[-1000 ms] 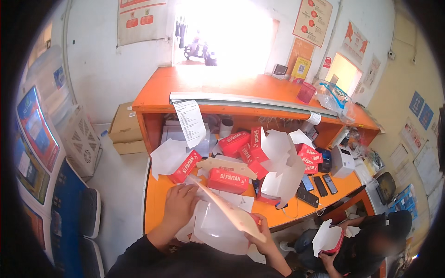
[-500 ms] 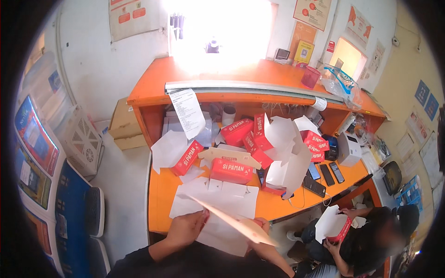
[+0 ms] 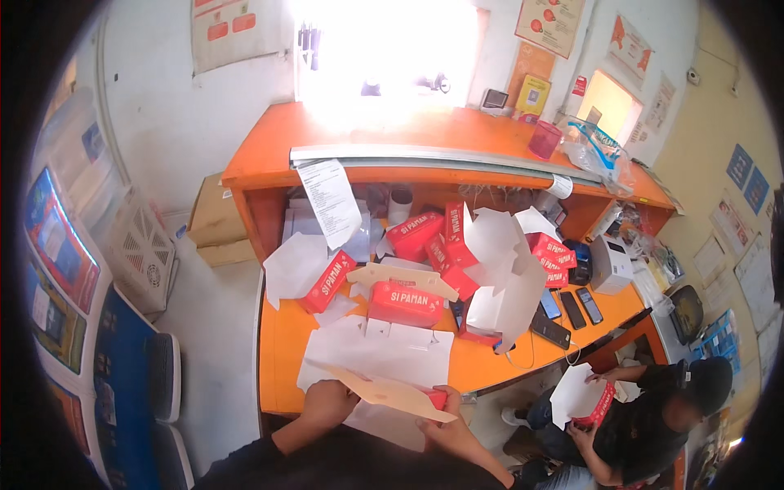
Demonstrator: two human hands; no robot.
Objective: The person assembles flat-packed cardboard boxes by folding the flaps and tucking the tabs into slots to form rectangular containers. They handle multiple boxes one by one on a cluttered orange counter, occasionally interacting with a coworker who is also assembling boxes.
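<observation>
Close to my body at the desk's front edge, a part-folded cardboard food box [image 3: 390, 392] is held between both hands, its cream panel on top and a bit of red side showing at the right. My left hand [image 3: 329, 405] is closed on its left end, fingers partly hidden beneath the panel. At the right end, my right hand [image 3: 452, 426] grips the box by its red side. Just beyond lies an open white box sheet [image 3: 408, 351] with tabs. Behind it sits a red box [image 3: 402, 302] with its cream flap raised; another red box [image 3: 329, 282] with a white flap stands to its left.
More red boxes [image 3: 416, 234] with white flaps crowd the orange desk [image 3: 282, 359]. Several phones [image 3: 570, 310] and a cable lie at the right. A receipt [image 3: 330, 200] hangs from the raised counter [image 3: 269, 147]. At lower right, a seated co-worker [image 3: 653, 425] holds another box.
The cream panel in my hands has swung lower and flatter, and red shows at its right end. My right hand has shifted slightly left. The co-worker's head has lifted.
</observation>
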